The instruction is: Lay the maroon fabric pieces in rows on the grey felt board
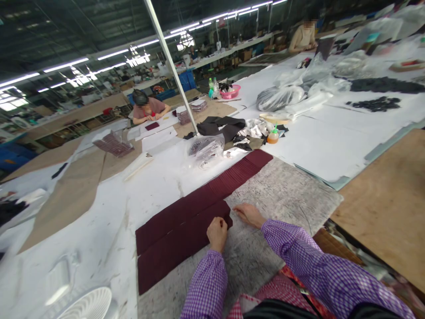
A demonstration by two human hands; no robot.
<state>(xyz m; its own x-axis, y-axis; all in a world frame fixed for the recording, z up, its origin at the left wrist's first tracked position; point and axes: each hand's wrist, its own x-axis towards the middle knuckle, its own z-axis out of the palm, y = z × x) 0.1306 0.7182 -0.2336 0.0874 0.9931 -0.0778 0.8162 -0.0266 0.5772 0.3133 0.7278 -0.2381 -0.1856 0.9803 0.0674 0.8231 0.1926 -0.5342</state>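
Observation:
Two long rows of overlapping maroon fabric pieces lie side by side on a grey, scuffed board. The far row runs on to the upper right, where its edges fan out in narrow steps. My left hand rests at the right end of the near row, its fingers curled in on a maroon fabric piece; the fingertips are partly hidden. Just right of that end, my right hand hovers over the grey board with its fingers stretched loosely toward the row. Nothing shows in it.
Beyond the rows lie a clear plastic bag, dark fabric scraps and a small orange-filled bottle. A white pole rises behind. At lower left is a white fan. A person works across the table.

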